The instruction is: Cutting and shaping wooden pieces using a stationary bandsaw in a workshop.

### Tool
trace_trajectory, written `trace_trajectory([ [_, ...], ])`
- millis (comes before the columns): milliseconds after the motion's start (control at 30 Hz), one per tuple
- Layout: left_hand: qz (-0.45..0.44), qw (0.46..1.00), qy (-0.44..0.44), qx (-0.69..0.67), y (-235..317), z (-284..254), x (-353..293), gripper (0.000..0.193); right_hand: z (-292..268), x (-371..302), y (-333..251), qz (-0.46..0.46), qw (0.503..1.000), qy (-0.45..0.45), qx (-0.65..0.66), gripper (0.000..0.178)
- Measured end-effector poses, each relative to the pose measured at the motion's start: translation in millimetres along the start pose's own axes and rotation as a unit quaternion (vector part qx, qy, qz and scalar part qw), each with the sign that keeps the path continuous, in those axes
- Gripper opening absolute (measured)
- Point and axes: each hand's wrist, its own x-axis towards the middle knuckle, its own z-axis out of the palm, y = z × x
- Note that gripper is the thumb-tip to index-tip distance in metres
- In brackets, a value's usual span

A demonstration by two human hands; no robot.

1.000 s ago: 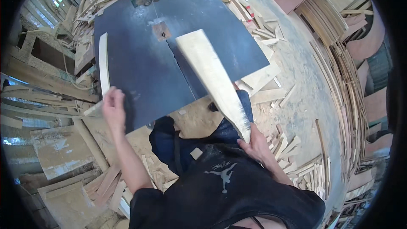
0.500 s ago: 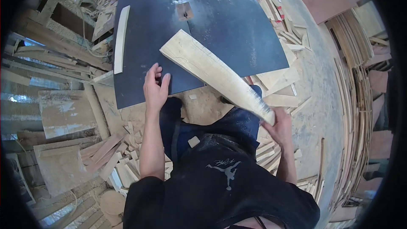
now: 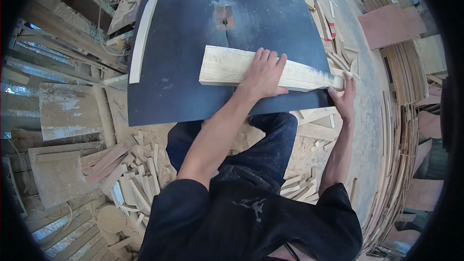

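A dark steel saw table [image 3: 193, 82] fills the upper middle of the view, reaching far beyond both hands on every side, with a thin vertical blade [image 3: 224, 0] rising through a small rusty insert plate [image 3: 224, 17] just beyond the held board. Around the table the floor [image 3: 309, 154] is pale with sawdust and strewn with wood offcuts [image 3: 130, 174], heaped thickest below and to the left of the left forearm, while stacks of thin curved strips [image 3: 401, 130] stand to the right of the right hand. Lying flat across the near part of the table is a pale wooden plank [image 3: 227, 65], its long axis running left to right and tapering toward the right end, its far edge just short of the blade. The left hand [image 3: 263, 72] lies palm down on top of the plank near its middle, fingers spread flat and pressing on the wood rather than curling round it. The right hand [image 3: 344, 97] is at the plank's narrow right end by the table edge, fingers up against the end of the wood; how firmly it closes there cannot be told. Well to the left of the left hand, apart from the plank, a slim curved strip [image 3: 141, 38] of pale wood rests on the table.
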Motion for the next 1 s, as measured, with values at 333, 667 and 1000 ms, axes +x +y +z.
trace_trajectory([
  [333, -0.130, 0.990, 0.006, 0.054, -25.2, 31.5, 106.5, 0.092, 125.7, 216.1, 31.0, 0.324, 0.509, 0.101, 0.791, 0.040],
  [667, -0.165, 0.983, -0.028, 0.081, -51.1, 41.4, 158.2, 0.084, 167.1, 298.8, 64.9, 0.304, 0.531, 0.161, 0.775, 0.019],
  [1000, -0.174, 0.981, -0.011, 0.079, -61.5, 45.2, 161.7, 0.086, 164.1, 309.7, 45.7, 0.314, 0.565, 0.126, 0.752, 0.020],
])
